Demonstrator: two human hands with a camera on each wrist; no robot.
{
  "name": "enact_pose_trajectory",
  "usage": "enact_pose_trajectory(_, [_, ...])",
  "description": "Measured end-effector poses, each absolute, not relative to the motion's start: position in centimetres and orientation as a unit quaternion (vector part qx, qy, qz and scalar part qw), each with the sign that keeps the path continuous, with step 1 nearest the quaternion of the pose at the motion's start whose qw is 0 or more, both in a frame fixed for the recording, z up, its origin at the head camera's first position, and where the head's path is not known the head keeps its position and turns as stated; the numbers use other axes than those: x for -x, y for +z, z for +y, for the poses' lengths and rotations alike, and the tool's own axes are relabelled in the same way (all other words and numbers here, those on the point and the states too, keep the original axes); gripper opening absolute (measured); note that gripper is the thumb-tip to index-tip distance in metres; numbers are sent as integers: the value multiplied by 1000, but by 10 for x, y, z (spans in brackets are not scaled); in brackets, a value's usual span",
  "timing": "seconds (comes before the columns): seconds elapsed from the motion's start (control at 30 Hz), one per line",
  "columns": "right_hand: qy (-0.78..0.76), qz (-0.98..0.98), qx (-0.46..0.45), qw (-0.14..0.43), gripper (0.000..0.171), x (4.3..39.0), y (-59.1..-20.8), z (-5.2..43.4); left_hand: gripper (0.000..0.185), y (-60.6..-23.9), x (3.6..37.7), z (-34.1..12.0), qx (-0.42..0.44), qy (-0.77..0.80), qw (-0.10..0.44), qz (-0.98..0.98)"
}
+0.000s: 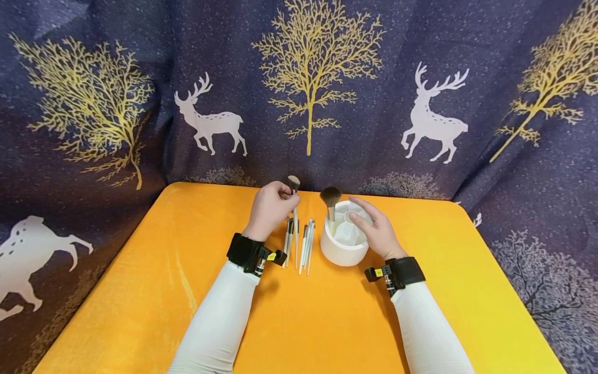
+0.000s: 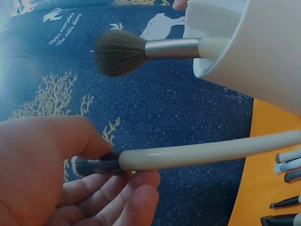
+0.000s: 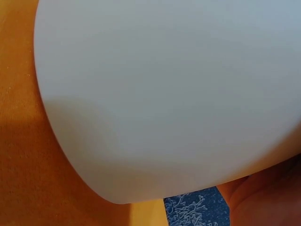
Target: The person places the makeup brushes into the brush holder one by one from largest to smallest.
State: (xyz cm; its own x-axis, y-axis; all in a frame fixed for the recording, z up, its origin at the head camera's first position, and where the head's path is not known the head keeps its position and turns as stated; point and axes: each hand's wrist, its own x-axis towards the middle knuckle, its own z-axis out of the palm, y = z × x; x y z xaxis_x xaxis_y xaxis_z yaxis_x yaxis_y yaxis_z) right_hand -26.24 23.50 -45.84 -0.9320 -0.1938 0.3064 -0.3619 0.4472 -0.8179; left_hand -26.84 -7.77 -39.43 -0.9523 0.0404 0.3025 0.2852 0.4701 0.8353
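this looks like a makeshift recording corner set up indoors, more staged than lived in. a dark navy fabric backdrop printed with white deer and golden bare trees point(image 1: 308, 78) hangs in loose folds across the whole rear and wraps around both sides, hiding whatever room lies behind it. in front stands a bright orange table with rounded corners point(image 1: 327, 322), its top soft-looking like a cloth or plush cover. on it sit only cosmetics items: a round white plastic organiser pot with inner compartments point(image 1: 343, 246) and a row of slim white-handled makeup brushes point(image 1: 303, 244) lying flat. black wrist-strapped cameras point(image 1: 247, 253) on white sleeves add to the staged, data-collection feel.
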Motion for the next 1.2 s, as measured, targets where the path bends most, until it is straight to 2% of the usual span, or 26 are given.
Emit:
enact_pose_trajectory(0.27, [504,-843,-166,84,54,263,-457,235,16,-390,268,-74,101,-511,179,-835])
enact_pose_trajectory(0.87, [495,-850,-156,86,54,263,-456,234,15,-382,259,-67,135,-523,259,-801])
enact_pose_trajectory(1.2, [490,-852,-160,95,55,260,-459,233,14,-383,255,-65,156,-522,274,-792])
